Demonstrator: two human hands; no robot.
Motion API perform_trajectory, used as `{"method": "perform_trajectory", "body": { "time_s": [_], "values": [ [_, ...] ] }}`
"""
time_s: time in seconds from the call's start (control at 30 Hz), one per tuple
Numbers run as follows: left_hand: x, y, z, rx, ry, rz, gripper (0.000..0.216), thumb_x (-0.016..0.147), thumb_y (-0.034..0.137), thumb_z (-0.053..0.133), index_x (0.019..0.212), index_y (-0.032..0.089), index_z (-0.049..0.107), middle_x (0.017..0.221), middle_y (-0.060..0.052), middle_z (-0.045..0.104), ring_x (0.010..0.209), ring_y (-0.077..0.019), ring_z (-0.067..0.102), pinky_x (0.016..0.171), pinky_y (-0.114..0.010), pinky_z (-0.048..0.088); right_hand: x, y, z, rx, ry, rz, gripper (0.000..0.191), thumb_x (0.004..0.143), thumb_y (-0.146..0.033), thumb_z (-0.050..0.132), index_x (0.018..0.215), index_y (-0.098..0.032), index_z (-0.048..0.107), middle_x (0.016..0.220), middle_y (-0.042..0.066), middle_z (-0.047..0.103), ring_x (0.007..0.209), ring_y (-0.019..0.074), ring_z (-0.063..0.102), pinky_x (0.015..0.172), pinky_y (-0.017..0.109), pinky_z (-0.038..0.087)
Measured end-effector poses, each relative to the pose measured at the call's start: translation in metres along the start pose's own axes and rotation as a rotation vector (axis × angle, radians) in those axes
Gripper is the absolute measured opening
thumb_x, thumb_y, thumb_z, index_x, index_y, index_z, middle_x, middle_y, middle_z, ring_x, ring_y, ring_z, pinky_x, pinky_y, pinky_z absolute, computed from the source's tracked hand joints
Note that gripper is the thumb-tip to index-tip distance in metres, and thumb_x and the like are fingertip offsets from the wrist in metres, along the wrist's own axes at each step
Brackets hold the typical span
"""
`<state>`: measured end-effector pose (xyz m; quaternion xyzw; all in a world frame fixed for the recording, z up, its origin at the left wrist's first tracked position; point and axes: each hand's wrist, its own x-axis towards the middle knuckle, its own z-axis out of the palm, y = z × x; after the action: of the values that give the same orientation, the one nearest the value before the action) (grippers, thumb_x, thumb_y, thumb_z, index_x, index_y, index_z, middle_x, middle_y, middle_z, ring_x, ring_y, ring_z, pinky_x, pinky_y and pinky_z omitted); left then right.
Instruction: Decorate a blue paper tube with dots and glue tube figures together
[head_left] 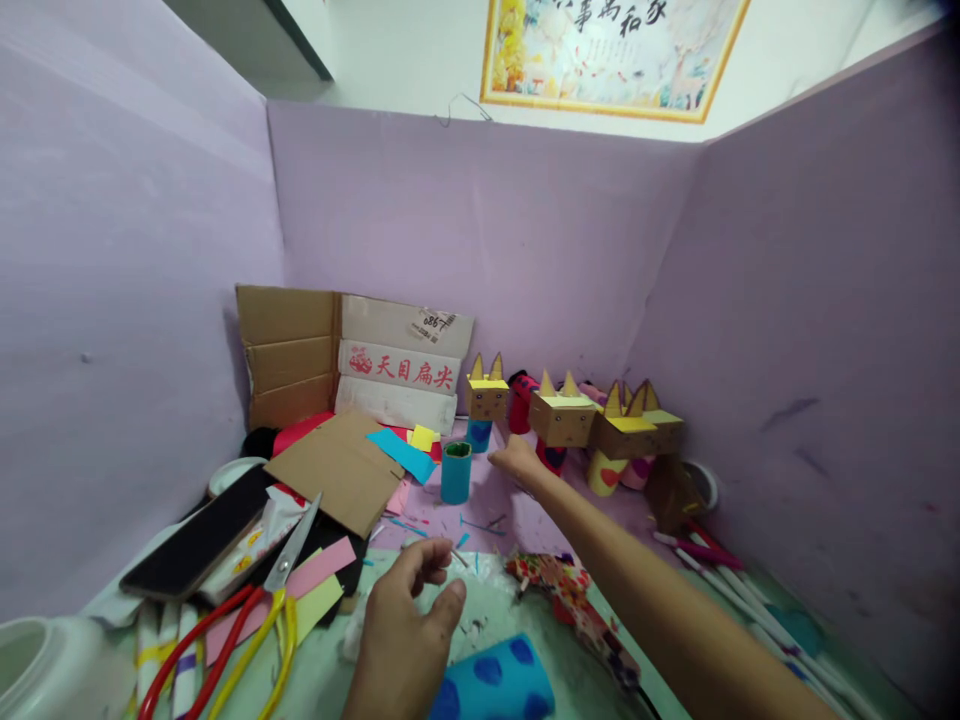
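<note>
My left hand [411, 620] hovers low over the table, fingers loosely curled and thumb apart, holding nothing. Just below it lies a blue paper tube [499, 680] with dark blue spots. My right hand [519, 460] reaches far forward with its fingers drawn together; what they hold, if anything, is hidden. It is nearest to a cardboard cat-head figure [487, 398] on a blue tube and another cat-head figure [564, 420] on a red tube. A plain blue tube [456, 473], green inside, stands upright to the left of that hand.
Scissors [281, 575] with red and yellow handles lie at left, beside a phone [196, 530] and a cardboard sheet [341, 470]. A patterned cloth-covered tool, perhaps a glue gun [574, 600], lies under my right forearm. More cat figures [626, 440] and white-barrelled markers [750, 590] are at right.
</note>
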<state>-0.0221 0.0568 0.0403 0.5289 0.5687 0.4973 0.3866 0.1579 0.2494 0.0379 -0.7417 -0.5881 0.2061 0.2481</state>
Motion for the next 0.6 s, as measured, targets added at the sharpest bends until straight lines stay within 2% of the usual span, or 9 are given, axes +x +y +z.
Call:
{"method": "perform_trajectory", "body": {
  "time_s": [0.07, 0.17, 0.23, 0.27, 0.33, 0.43, 0.53, 0.6],
  "values": [
    [-0.007, 0.01, -0.007, 0.208, -0.205, 0.046, 0.042, 0.066, 0.035, 0.06, 0.102, 0.016, 0.071, 0.104, -0.014, 0.072, 0.098, -0.0319, 0.065, 0.091, -0.046, 0.048, -0.028, 0.007, -0.022, -0.012, 0.019, -0.056, 0.023, 0.077, -0.019, 0.072, 0.098, -0.01, 0.07, 0.094, 0.012, 0.073, 0.087, 0.0256, 0.068, 0.067, 0.027, 0.048],
    [-0.02, 0.023, -0.013, 0.544, -0.492, 0.065, 0.067, 0.057, 0.032, 0.071, 0.123, 0.018, 0.065, 0.134, -0.017, 0.059, 0.123, -0.0405, 0.052, 0.105, -0.056, 0.035, -0.08, 0.028, -0.061, -0.029, 0.066, -0.125, 0.024, 0.078, -0.025, 0.068, 0.099, -0.015, 0.071, 0.101, 0.01, 0.073, 0.093, 0.024, 0.066, 0.068, 0.025, 0.044],
    [-0.028, 0.028, -0.012, 0.71, -0.609, 0.074, 0.082, 0.056, 0.031, 0.074, 0.134, 0.017, 0.057, 0.141, -0.019, 0.053, 0.13, -0.0431, 0.045, 0.109, -0.059, 0.028, -0.117, 0.049, -0.082, -0.053, 0.079, -0.129, 0.021, 0.077, -0.03, 0.067, 0.09, -0.015, 0.073, 0.093, 0.009, 0.074, 0.086, 0.0233, 0.066, 0.065, 0.025, 0.041],
    [-0.032, 0.028, -0.01, 0.78, -0.64, 0.084, 0.085, 0.056, 0.03, 0.075, 0.137, 0.015, 0.054, 0.141, -0.021, 0.053, 0.13, -0.0437, 0.045, 0.109, -0.06, 0.027, -0.134, 0.06, -0.088, -0.079, 0.061, -0.121, 0.02, 0.076, -0.034, 0.067, 0.08, -0.015, 0.073, 0.082, 0.008, 0.074, 0.077, 0.0227, 0.066, 0.061, 0.026, 0.039],
    [-0.039, 0.026, -0.005, 0.904, -0.657, 0.112, 0.085, 0.058, 0.026, 0.073, 0.139, 0.012, 0.051, 0.134, -0.023, 0.057, 0.125, -0.0442, 0.05, 0.107, -0.062, 0.028, -0.162, 0.079, -0.09, -0.169, -0.027, -0.069, 0.032, 0.078, -0.046, 0.063, 0.071, -0.016, 0.072, 0.068, 0.006, 0.071, 0.067, 0.0213, 0.063, 0.054, 0.027, 0.033],
    [-0.044, 0.016, 0.002, 1.035, -0.59, 0.205, 0.072, 0.062, 0.015, 0.063, 0.134, 0.012, 0.055, 0.123, -0.023, 0.064, 0.116, -0.0441, 0.057, 0.1, -0.061, 0.035, -0.185, 0.096, -0.07, -0.18, -0.044, -0.004, 0.037, 0.071, -0.054, 0.067, 0.075, -0.017, 0.072, 0.072, 0.006, 0.071, 0.068, 0.0208, 0.062, 0.052, 0.026, 0.03],
    [-0.041, 0.003, 0.0, 1.032, -0.496, 0.307, 0.054, 0.065, 0.01, 0.053, 0.117, 0.015, 0.064, 0.111, -0.019, 0.068, 0.103, -0.0415, 0.063, 0.089, -0.056, 0.043, -0.188, 0.097, -0.047, -0.079, -0.048, 0.01, 0.024, 0.064, -0.041, 0.074, 0.072, -0.018, 0.07, 0.072, 0.006, 0.07, 0.071, 0.0212, 0.061, 0.052, 0.026, 0.027],
    [-0.037, -0.004, -0.003, 0.931, -0.442, 0.321, 0.048, 0.063, 0.009, 0.052, 0.11, 0.016, 0.064, 0.107, -0.017, 0.069, 0.098, -0.0381, 0.065, 0.083, -0.05, 0.046, -0.185, 0.095, -0.04, 0.008, -0.062, 0.025, 0.015, 0.063, -0.031, 0.073, 0.065, -0.018, 0.067, 0.063, 0.004, 0.065, 0.066, 0.0202, 0.059, 0.051, 0.025, 0.026]
  ]
}}
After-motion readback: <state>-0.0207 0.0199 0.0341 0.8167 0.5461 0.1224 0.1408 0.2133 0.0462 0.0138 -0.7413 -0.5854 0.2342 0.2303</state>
